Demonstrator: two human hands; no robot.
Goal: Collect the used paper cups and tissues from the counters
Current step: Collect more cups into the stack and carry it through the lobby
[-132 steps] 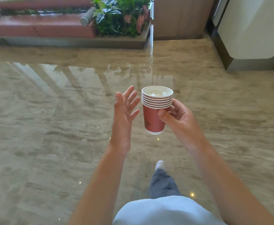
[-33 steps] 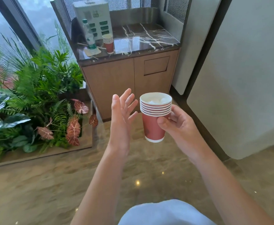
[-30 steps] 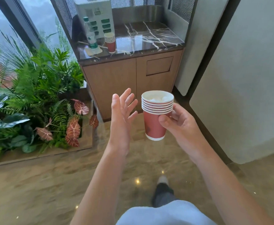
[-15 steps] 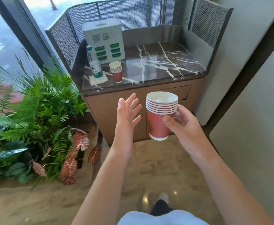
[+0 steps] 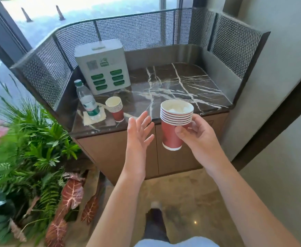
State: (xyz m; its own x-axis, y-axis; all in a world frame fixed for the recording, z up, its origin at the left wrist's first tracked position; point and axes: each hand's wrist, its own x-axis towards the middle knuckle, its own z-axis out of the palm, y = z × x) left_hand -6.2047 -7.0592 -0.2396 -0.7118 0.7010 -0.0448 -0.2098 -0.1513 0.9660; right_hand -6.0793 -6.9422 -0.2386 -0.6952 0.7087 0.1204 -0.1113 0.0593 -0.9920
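- Here, the right hand (image 5: 198, 135) holds a stack of red paper cups (image 5: 175, 124) upright in the air, just in front of the near edge of the surface (image 5: 172, 90); its fingers (image 5: 182, 131) and thumb curl round the red wall below the white rims.
- Several white rims show nested one inside the other at the top of that stack, and crumpled white tissue (image 5: 177, 108) lies inside the top cup.
- The left hand (image 5: 139, 138) is beside the stack, to its left and not touching it, palm turned toward it, its fingers straight, spread and holding nothing.
- A second stack of red cups (image 5: 115, 110) stands upright on the left part of the dark, white-veined surface; the inside of its top cup looks pale, and what it holds, if anything, cannot be made out.
- Just to the left of that stack a clear plastic bottle (image 5: 87, 100) with a green cap and a green-and-white label stands on a flat white napkin (image 5: 94, 118); the label's writing is too small to read.
- Behind the bottle stands a white box (image 5: 102, 65) with two columns of green slots on its front, a square code and a small green logo above them; no words are legible.
- A metal mesh screen (image 5: 137, 31) runs round the back and sides of the surface.
- Under the surface are brown cabinet doors (image 5: 110, 152).
- Green and red-leaved plants (image 5: 30, 154) fill the lower left, on the floor side.
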